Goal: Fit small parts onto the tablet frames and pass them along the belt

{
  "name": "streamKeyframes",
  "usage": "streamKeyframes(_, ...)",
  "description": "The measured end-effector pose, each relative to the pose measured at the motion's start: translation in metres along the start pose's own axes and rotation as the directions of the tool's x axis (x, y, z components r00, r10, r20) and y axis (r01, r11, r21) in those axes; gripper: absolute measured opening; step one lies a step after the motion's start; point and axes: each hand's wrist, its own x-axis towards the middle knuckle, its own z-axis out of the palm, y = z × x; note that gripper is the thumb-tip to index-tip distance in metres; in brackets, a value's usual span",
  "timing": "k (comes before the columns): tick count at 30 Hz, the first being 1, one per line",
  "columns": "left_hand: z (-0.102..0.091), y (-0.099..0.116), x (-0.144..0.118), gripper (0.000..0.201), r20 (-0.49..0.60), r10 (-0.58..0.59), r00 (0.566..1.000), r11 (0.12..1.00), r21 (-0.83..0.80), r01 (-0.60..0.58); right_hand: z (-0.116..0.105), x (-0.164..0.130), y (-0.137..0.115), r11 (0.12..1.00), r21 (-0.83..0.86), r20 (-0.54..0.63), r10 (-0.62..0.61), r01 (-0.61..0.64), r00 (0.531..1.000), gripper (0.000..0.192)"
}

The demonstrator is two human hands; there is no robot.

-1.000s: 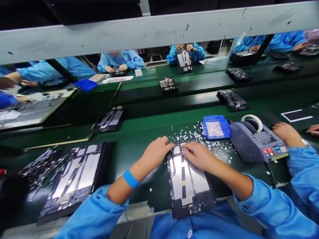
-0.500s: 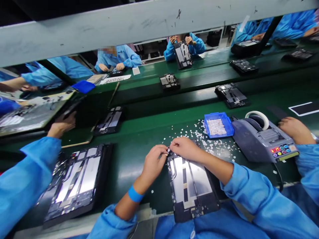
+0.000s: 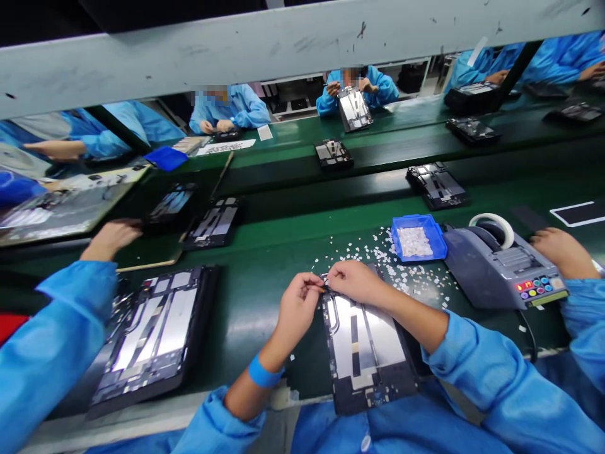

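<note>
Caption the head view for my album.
Left hand and right hand at the far end of a device, near white bits and a blue tray.

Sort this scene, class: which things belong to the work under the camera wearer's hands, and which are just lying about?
In the work:
open tablet
left hand, by its far left corner
right hand, over its far edge

Probably just lying about, untouched by either hand:
second tablet, at left
blue tray
tape dispenser

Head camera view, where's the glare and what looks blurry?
In the head view, glare brightens the flat black-and-silver rectangular device nearest the wearer and leaves pale sheen on the smooth green tabletop; also in the head view, a co-worker's bare hand at left looks slightly smeared.
</note>
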Motion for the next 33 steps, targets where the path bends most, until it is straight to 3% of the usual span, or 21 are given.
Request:
streamKeyframes(3,0.003,0.004,-0.005,0.027,0.034,-0.146,0.989,0.986,-0.074,0.148,0.002,-0.003,-0.002,1.0,0.002,-0.034,0.01,-0.01,0.999,0.01)
streamKeyframes(8,0.008,0.004,-0.004,0.018,-0.017,-0.203,0.979,0.979,0.021,0.204,0.01,-0.01,-0.001,0.977,-0.192,-0.138,-0.125,0.097,0.983,0.009)
streamKeyframes(12,0.009,0.004,-0.005,0.017,-0.022,-0.18,0.983,0.982,0.058,0.181,0.016,-0.018,0.001,0.872,-0.454,-0.145,-0.275,0.183,0.951,0.013)
streamKeyframes(17,0.006,0.008,-0.012,0.014,-0.04,-0.018,0.999,0.955,0.294,0.029,0.009,-0.021,0.003,0.839,-0.483,-0.019,-0.294,0.249,0.956,0.017)
streamKeyframes(21,0.006,0.013,-0.013,0.014,-0.004,0.059,0.998,0.917,0.395,-0.052,0.006,-0.019,0.005,0.809,-0.522,-0.001,-0.316,0.269,0.949,0.017)
streamKeyframes(25,0.011,0.014,-0.01,0.014,0.014,-0.008,1.0,0.934,0.357,0.002,0.009,-0.018,0.004,0.792,-0.583,-0.092,-0.285,0.18,0.954,0.014)
streamKeyframes(27,0.013,0.013,-0.007,0.014,0.025,-0.087,0.996,0.959,0.274,0.077,-0.002,-0.019,0.005,0.784,-0.605,-0.147,-0.282,0.139,0.948,0.014)
streamKeyframes(30,0.013,0.01,0.0,0.013,0.049,-0.186,0.981,0.979,0.093,0.181,-0.049,-0.027,0.014,0.752,-0.658,-0.304,-0.213,-0.043,0.928,0.016)
streamKeyframes(33,0.01,0.007,0.005,0.012,0.071,-0.225,0.972,0.971,-0.062,0.229,-0.108,-0.04,0.031,0.607,-0.687,-0.547,-0.069,-0.401,0.834,0.023)
